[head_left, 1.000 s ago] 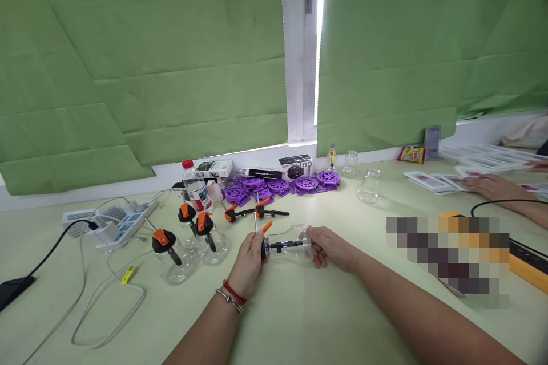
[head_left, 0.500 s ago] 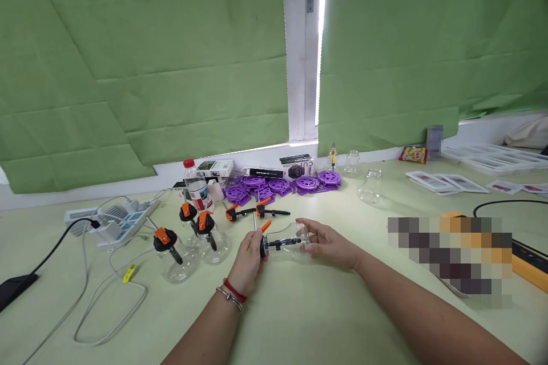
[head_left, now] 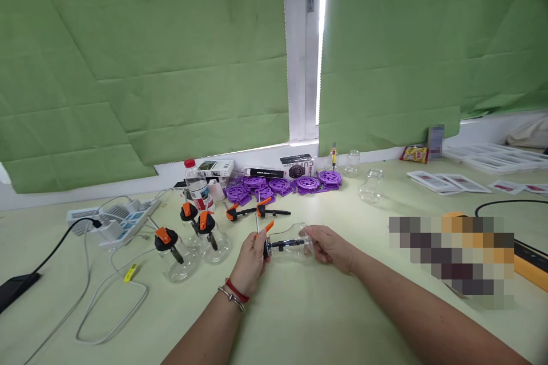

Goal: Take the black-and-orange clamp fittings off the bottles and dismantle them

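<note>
A clear bottle [head_left: 286, 236] lies on its side in the air between my hands. My left hand [head_left: 250, 262] is closed around its black dispenser lid [head_left: 266, 247], which has an orange lever [head_left: 269, 226] and a thin metal spout. A dark tube [head_left: 293, 244] runs inside the bottle. My right hand [head_left: 331, 246] grips the bottle's wide base, with fingers curled at the rim and partly hidden. To the left stand several similar bottles [head_left: 216, 251] fitted with black and orange lids. Two loose dispenser lids [head_left: 262, 209] lie just beyond my hands.
Purple round plastic parts [head_left: 280, 185] line the back, beside a red-capped water bottle [head_left: 199, 189] and a cup holder box [head_left: 297, 166]. Lidless clear bottles [head_left: 371, 189] stand at back right. A power strip [head_left: 128, 225] and cables [head_left: 85, 308] occupy the left.
My right hand's fingers have shifted and curled at the bottle's base, their grip turned. The bottle and my left hand stay almost in place.
</note>
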`<control>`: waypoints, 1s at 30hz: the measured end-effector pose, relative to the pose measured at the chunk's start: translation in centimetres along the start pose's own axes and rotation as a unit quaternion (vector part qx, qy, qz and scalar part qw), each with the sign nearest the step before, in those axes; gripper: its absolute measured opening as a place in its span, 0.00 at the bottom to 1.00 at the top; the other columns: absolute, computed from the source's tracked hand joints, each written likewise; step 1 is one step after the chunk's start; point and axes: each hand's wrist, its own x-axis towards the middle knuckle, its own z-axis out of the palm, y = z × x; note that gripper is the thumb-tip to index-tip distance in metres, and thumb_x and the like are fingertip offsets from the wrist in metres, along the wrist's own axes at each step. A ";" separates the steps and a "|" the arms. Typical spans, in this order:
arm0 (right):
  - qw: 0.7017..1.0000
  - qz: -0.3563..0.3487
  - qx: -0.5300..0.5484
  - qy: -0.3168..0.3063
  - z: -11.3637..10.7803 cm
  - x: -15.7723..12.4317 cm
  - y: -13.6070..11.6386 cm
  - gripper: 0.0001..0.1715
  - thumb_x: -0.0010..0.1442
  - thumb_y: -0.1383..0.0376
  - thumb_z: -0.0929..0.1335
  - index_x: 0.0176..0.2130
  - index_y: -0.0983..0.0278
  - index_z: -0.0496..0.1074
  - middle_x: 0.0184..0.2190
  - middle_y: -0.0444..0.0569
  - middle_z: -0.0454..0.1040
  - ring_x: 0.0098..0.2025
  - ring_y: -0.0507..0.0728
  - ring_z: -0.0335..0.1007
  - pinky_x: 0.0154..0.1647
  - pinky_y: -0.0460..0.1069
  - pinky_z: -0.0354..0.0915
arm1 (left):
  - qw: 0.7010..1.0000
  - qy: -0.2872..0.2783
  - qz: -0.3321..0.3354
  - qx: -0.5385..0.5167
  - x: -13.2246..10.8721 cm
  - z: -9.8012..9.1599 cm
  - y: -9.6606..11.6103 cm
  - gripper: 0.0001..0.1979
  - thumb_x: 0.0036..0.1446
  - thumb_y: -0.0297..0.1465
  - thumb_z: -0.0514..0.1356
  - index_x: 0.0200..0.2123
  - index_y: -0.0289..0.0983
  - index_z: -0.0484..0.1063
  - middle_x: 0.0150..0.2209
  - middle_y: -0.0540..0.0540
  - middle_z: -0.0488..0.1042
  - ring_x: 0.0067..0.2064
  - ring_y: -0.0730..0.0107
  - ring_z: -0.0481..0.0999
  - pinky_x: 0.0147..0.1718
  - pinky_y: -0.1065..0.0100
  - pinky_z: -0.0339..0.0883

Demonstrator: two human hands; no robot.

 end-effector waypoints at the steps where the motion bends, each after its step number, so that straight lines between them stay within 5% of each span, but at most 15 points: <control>1: 1.000 0.005 0.006 -0.003 0.0 0.0 0.1 0.27 0.58 0.45 0.60 0.38 0.66 0.67 0.22 0.44 0.71 0.13 0.44 0.49 0.14 0.43 0.40 | 1.000 0.002 0.005 0.000 0.1 0.0 -0.1 0.20 0.54 0.51 0.49 0.31 0.39 0.60 0.17 0.58 0.59 0.15 0.80 0.53 0.13 0.76 0.41; 13: 0.996 0.048 0.054 -0.048 0.0 0.1 0.2 0.28 0.58 0.43 0.58 0.35 0.65 0.66 0.21 0.45 0.71 0.12 0.43 0.46 0.12 0.41 0.37 | 0.999 0.014 0.028 0.007 0.1 -0.2 -0.1 0.18 0.54 0.48 0.51 0.27 0.38 0.60 0.17 0.57 0.59 0.17 0.80 0.57 0.14 0.76 0.42; 19: 0.977 0.063 0.164 -0.122 0.7 0.3 0.7 0.27 0.60 0.46 0.58 0.42 0.66 0.66 0.29 0.50 0.74 0.22 0.50 0.68 0.18 0.43 0.58 | 0.987 0.029 0.156 -0.030 0.0 -1.0 0.1 0.19 0.50 0.45 0.59 0.37 0.37 0.66 0.23 0.55 0.65 0.23 0.78 0.64 0.20 0.76 0.54; 24: 0.967 0.047 0.184 -0.172 2.4 0.0 0.9 0.25 0.60 0.51 0.63 0.45 0.69 0.68 0.37 0.56 0.74 0.34 0.56 0.74 0.35 0.51 0.67 | 0.961 0.096 0.257 -0.005 0.1 -1.5 0.1 0.19 0.46 0.38 0.65 0.40 0.35 0.68 0.32 0.49 0.70 0.33 0.71 0.69 0.33 0.69 0.64; 30: 0.978 0.050 0.149 -0.135 2.8 -0.1 1.4 0.31 0.52 0.60 0.72 0.52 0.66 0.63 0.42 0.55 0.70 0.35 0.57 0.75 0.35 0.52 0.67 | 0.905 0.220 0.337 0.140 0.0 -2.6 0.7 0.19 0.49 0.39 0.63 0.42 0.38 0.67 0.39 0.45 0.67 0.38 0.66 0.69 0.29 0.70 0.65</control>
